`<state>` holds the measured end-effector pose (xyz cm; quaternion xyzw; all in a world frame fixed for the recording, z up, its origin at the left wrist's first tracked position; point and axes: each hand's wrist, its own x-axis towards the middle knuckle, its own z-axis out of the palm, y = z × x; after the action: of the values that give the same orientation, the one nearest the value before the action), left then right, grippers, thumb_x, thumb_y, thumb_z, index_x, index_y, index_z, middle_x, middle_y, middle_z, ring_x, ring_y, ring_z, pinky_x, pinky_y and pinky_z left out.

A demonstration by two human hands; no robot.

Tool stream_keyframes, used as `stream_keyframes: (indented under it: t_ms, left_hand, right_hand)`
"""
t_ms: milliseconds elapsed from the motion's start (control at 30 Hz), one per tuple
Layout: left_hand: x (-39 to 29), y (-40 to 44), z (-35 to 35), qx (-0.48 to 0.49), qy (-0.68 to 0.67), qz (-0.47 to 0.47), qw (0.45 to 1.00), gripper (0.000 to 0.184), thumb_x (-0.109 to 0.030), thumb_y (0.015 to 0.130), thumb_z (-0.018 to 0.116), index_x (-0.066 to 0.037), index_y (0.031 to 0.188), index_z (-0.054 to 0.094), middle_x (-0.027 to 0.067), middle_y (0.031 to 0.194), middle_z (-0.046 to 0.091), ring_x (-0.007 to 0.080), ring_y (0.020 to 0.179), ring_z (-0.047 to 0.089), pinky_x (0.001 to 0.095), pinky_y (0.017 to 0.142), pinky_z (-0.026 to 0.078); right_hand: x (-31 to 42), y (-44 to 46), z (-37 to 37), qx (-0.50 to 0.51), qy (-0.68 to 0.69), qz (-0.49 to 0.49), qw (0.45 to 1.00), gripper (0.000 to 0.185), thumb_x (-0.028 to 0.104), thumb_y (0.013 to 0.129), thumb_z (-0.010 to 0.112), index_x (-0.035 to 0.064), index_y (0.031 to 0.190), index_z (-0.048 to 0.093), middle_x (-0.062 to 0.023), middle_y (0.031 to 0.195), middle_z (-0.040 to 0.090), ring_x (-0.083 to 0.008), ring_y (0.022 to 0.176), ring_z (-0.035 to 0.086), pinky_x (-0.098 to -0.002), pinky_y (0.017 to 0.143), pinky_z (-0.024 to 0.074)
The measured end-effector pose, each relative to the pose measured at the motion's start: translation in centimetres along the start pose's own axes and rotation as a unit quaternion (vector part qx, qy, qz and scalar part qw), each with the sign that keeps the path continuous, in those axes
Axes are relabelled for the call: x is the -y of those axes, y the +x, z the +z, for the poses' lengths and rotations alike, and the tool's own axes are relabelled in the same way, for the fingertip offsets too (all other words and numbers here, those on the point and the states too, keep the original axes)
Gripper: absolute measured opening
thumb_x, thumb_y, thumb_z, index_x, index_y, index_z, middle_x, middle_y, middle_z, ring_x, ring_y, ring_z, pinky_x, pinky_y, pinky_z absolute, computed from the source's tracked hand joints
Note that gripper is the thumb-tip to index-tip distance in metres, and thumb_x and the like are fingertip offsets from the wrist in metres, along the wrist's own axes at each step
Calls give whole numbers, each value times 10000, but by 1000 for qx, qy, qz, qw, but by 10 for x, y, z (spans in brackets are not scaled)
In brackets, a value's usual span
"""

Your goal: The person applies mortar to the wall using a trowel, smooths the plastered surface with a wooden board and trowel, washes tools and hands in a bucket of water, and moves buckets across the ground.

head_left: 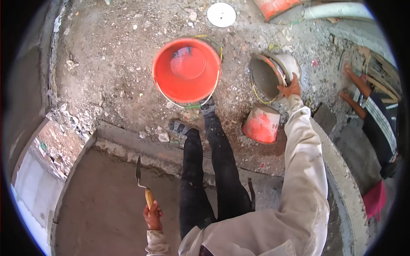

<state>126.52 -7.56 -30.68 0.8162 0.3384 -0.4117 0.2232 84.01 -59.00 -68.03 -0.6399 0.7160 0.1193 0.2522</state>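
My left hand [153, 216] is wrapped around the wooden handle of a trowel [139, 171], its narrow metal blade pointing away from me. With my arm stretched forward, my right hand [291, 88] grips the near rim of a tilted bucket [291, 64]. Grey mortar [263, 77] shows inside that bucket, whose mouth faces left. Just below it, a red-and-grey stained bucket [261, 123] rests upside down. A large red bucket [188, 87] with a wire handle stands left of the mortar bucket, apart from both hands, and appears to hold some water.
Rubble and stones cover the dirt ground [115, 64]. A white round lid [221, 15] lies at the top. Another person's arm [358, 83] is at the right, near wooden boards [381, 74]. A low cement ledge [136, 141] runs past my legs. Something pink [374, 200] is at lower right.
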Motion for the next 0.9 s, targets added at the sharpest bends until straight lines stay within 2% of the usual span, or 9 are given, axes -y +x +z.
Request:
stream_keyframes:
  t_ms: [33, 133, 267, 400, 500, 633, 667, 833, 900]
  left_hand:
    - [-1, 2, 1, 0, -1, 3, 1000, 213, -254, 826, 706, -107, 834, 553, -11, 619, 506, 97, 466, 469, 239, 436, 381]
    - [-5, 5, 0, 0, -15, 12, 1000, 211, -252, 823, 709, -103, 825, 558, -11, 608, 503, 97, 454, 462, 239, 429, 376]
    - [-4, 6, -9, -19, -29, 14, 999, 214, -254, 823, 712, -103, 812, 559, -10, 598, 501, 97, 449, 465, 242, 420, 371]
    - [-3, -5, -28, -30, -44, 14, 999, 224, -256, 822, 717, -100, 808, 557, -9, 598, 503, 98, 444, 469, 243, 413, 369]
    - [6, -11, -39, -33, -70, 11, 997, 226, -248, 818, 725, -98, 803, 557, -7, 596, 504, 99, 436, 469, 241, 403, 371]
    - [13, -18, -49, -34, -98, 7, 995, 225, -230, 811, 736, -96, 793, 556, -3, 590, 507, 102, 425, 469, 240, 387, 377]
    - [14, -21, -51, -34, -102, 9, 994, 228, -229, 810, 737, -95, 787, 554, -2, 587, 508, 103, 424, 470, 242, 386, 379]
    - [13, -40, -56, -34, -125, 17, 991, 242, -228, 806, 740, -91, 764, 546, 1, 577, 507, 103, 425, 470, 245, 382, 382]
    - [15, -38, -58, -34, -128, 17, 991, 240, -229, 804, 740, -89, 764, 549, 0, 577, 506, 102, 424, 469, 246, 383, 382]
  right_hand:
    - [2, 6, 3, 4, -21, -28, 999, 911, 244, 634, 812, 59, 1370, 309, -219, 1039, 669, -377, 963, 656, -419, 861, 511]
    - [21, 10, 1, 20, -75, 61, 995, 950, 240, 624, 841, 62, 1378, 290, -231, 1026, 662, -382, 962, 649, -429, 858, 510]
    - [46, 4, -18, -7, -83, 39, 996, 920, 245, 629, 830, 60, 1359, 301, -251, 994, 665, -406, 963, 644, -433, 861, 505]
    - [89, -11, -63, -43, -84, -12, 995, 798, 298, 628, 802, 44, 1244, 363, -241, 924, 670, -412, 899, 652, -441, 801, 514]
    - [123, -8, -108, -44, -20, -13, 999, 777, 316, 634, 801, 84, 1260, 403, -248, 937, 667, -398, 905, 656, -437, 819, 509]
    - [218, -23, -192, -56, -24, -29, 998, 779, 418, 635, 766, 90, 1244, 410, -265, 964, 659, -425, 927, 641, -470, 831, 496]
    - [238, -24, -203, -105, -47, -63, 991, 751, 397, 633, 777, 46, 1201, 432, -274, 928, 660, -430, 915, 643, -480, 811, 494]
    - [366, -63, -261, -115, 14, -129, 985, 824, 434, 610, 785, 34, 1217, 396, -288, 954, 647, -455, 930, 626, -495, 827, 483]
    - [409, -62, -267, -165, 27, -176, 970, 851, 456, 604, 785, 20, 1212, 379, -293, 974, 641, -464, 927, 620, -497, 835, 477]
